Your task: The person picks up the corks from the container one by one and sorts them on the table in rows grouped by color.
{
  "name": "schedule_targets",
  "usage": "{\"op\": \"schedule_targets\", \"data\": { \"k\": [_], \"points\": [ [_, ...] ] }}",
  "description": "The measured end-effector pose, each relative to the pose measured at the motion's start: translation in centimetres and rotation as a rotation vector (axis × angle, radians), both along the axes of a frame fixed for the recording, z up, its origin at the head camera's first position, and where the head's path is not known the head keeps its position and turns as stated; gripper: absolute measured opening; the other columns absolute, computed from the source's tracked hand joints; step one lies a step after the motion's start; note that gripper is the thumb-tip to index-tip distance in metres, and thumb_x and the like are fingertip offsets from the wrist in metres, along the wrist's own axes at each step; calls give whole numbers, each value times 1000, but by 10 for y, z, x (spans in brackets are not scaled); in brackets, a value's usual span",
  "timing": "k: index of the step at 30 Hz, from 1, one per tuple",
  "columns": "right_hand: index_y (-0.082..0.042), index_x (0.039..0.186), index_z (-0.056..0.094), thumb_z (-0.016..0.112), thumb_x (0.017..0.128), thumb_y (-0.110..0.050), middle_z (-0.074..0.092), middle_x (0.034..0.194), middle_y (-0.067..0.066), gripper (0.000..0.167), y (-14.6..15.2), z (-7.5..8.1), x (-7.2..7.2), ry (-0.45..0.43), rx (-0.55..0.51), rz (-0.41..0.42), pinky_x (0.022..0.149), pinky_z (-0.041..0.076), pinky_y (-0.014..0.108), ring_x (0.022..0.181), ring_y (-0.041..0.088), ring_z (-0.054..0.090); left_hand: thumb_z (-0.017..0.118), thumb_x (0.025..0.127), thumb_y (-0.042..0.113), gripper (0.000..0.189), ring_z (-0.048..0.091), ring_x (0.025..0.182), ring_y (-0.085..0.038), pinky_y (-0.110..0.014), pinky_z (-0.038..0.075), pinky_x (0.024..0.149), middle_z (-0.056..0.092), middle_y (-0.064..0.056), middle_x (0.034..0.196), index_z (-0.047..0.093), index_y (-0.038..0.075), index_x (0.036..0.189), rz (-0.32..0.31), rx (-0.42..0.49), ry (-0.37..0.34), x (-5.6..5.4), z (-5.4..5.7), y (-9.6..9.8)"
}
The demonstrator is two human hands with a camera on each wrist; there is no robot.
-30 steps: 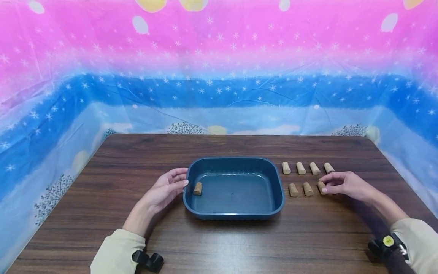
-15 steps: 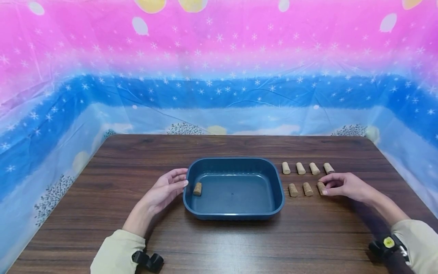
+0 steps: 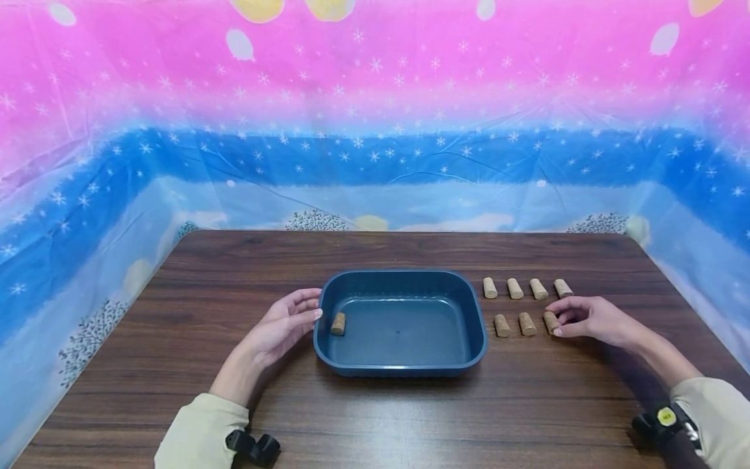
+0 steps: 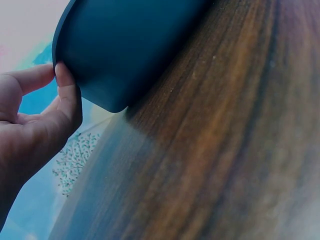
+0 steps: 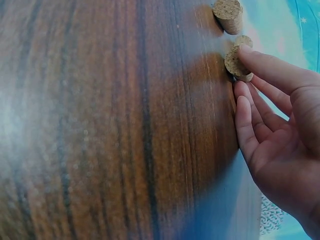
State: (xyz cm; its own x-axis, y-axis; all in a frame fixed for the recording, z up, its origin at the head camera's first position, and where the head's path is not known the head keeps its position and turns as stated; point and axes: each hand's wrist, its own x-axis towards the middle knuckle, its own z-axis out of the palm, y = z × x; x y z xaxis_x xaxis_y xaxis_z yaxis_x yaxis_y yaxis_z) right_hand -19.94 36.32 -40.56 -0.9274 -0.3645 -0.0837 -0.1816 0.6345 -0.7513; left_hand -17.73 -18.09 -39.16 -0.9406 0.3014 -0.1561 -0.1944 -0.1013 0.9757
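A dark blue rectangular tub (image 3: 398, 370) stands on the table, with one cork stopper (image 3: 338, 324) lying inside near its left end. My left hand (image 3: 284, 326) pinches the tub's left rim between thumb and fingers; the left wrist view shows the thumb at the edge of the tub wall (image 4: 120, 50). To the right of the tub, my right hand (image 3: 597, 320) holds the rightmost near-row cork stopper (image 3: 549, 322), thumb at its near end and forefinger at its far end. In the right wrist view, the thumb covers part of this stopper (image 5: 234, 62), which appears to lie on the table.
Two more near-row stoppers (image 3: 514, 324) lie between the tub and my right hand. Behind them runs a far row of several stoppers (image 3: 527, 288). The dark wooden table (image 3: 375, 417) is bordered by a patterned cloth backdrop (image 3: 375, 156).
The right thumb has shifted slightly toward the near end of the stopper. My left hand, the tub and the other stoppers stay in place.
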Motion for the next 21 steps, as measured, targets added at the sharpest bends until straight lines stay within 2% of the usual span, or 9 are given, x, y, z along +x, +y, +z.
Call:
{"op": "schedule_targets", "data": {
  "k": [15,21],
  "points": [
    [8,121,59,77,82,-13,65,90,2,48,2,2,-1,30,12,35,69,46,21,82,6,59,52,96,-2,50,57,98,-16,-26,49,90,51,-15,115,31,-10,140,-3,-2,10,-1,0,-1],
    [10,127,55,76,82,-12,65,105,12,54,6,3,0,9,-3,64,70,50,23,87,6,60,52,96,-2,50,57,98,-16,-26,49,90,51,-14,114,30,-10,140,-10,8,10,-1,-1,-1]
  ]
}}
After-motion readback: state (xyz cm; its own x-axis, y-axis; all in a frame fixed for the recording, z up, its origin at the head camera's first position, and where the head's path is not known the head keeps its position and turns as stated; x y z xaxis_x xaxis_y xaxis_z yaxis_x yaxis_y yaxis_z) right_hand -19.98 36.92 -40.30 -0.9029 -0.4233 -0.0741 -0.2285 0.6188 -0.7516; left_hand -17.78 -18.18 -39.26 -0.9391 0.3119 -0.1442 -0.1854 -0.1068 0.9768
